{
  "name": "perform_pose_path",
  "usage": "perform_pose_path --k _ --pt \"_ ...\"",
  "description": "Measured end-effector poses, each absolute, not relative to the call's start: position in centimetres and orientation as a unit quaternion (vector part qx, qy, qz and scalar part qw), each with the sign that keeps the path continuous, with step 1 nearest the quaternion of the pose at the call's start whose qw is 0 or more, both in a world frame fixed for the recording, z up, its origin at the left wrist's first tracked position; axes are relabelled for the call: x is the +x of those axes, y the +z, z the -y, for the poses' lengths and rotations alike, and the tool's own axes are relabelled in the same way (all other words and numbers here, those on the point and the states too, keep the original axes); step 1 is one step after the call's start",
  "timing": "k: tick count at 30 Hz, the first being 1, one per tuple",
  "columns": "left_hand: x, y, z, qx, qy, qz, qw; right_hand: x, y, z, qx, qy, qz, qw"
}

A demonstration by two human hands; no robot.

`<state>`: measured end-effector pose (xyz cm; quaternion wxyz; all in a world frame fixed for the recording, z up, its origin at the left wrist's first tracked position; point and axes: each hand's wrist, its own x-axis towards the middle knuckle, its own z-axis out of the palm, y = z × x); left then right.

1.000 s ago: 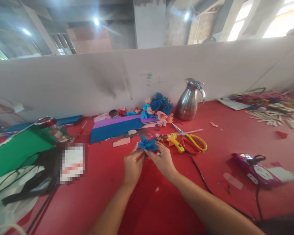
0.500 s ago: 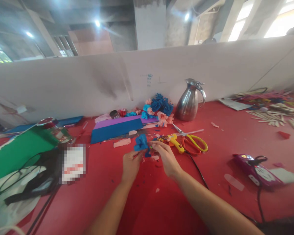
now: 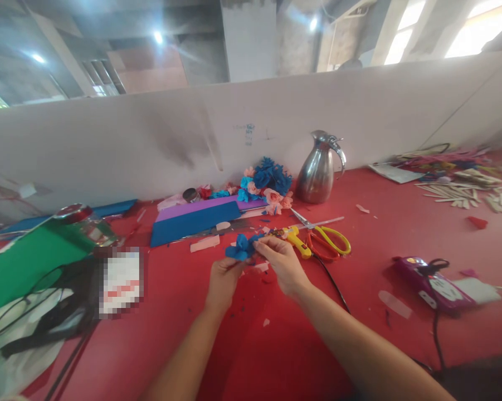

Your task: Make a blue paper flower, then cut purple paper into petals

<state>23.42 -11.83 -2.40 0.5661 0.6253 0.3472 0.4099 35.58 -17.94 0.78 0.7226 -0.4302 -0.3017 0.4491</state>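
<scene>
A blue paper flower (image 3: 239,249) is held just above the red table, its petals spread. My left hand (image 3: 224,277) is closed round its base from below. My right hand (image 3: 281,260) pinches a blue petal on the flower's right side between thumb and fingertips. Just beyond my right hand lie a yellow glue gun (image 3: 300,244) and a pair of scissors (image 3: 330,240) with red and yellow handles. Pink paper scraps (image 3: 205,243) lie near my hands. Behind them is a heap of blue and pink paper flowers (image 3: 271,181).
A steel jug (image 3: 316,172) stands by the white partition (image 3: 159,150). Blue and purple paper sheets (image 3: 196,223) lie at the back. On the right sits a purple power strip (image 3: 437,287) with cords. A glass jar (image 3: 89,223) and green sheet (image 3: 33,264) are on the left.
The flower has tilted to the left and partly back in my left hand. My right hand let go, drew away, then came back and now pinches a petal.
</scene>
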Motion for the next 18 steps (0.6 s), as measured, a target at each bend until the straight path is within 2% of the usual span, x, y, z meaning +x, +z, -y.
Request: perform_pose_path --k 3,9,13,18 --pt "23.6 -1.9 12.0 0.570 0.388 -0.337 0.641 35.2 0.6 17.9 -0.415 0.460 0.281 0.733" --pt "23.7 -1.8 12.1 0.559 0.399 -0.353 0.635 35.0 0.2 17.8 -0.417 0.442 0.290 0.739" --pt "23.6 -2.5 12.0 0.592 0.406 -0.363 0.593 34.9 0.1 17.8 -0.426 0.420 0.297 0.744" --pt "23.2 -3.0 11.8 0.663 0.432 -0.369 0.487 34.3 0.1 18.1 -0.442 0.375 0.313 0.752"
